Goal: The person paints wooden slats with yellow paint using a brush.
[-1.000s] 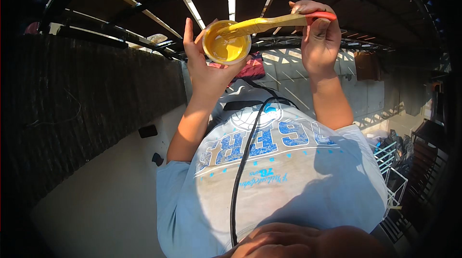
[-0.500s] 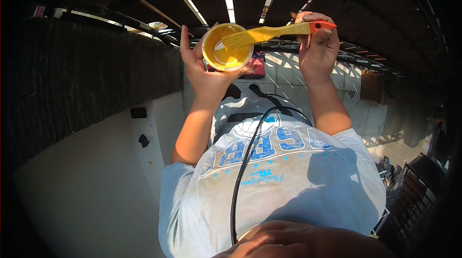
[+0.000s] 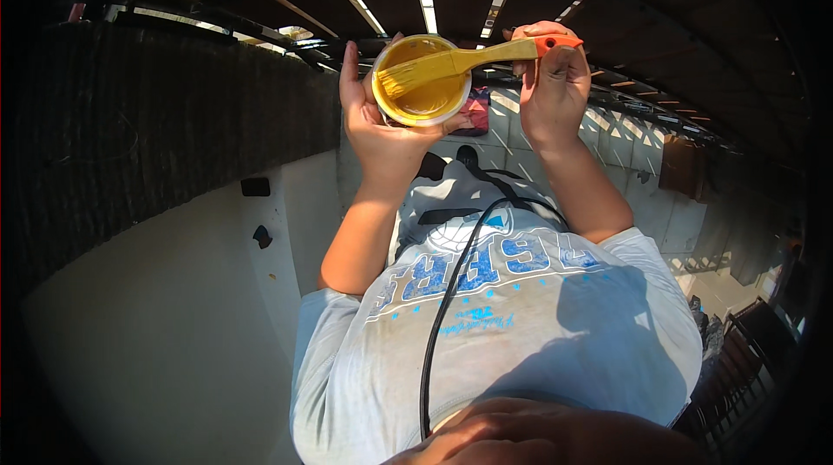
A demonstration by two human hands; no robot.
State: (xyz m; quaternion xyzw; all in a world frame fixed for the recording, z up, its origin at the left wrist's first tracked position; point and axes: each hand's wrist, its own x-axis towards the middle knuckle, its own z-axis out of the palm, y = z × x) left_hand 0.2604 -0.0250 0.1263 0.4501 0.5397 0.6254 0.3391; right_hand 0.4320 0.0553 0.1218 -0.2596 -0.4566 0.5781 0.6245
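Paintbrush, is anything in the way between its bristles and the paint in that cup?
Nothing visible: the right hand holds the paintbrush with its bristles at the open mouth of the cup, which the left hand holds.

Red item (image 3: 478, 109) on pale floor (image 3: 509, 142)

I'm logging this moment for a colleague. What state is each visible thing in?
Tub: open, mouth toward the camera
Yellow paint: inside the tub, glossy
Brush: bristles coated yellow, across the tub's mouth
Left hand: holding the tub, one finger raised
Right hand: gripping the brush's orange end
Shirt: worn, partly shaded
Cable: draped over the shirt
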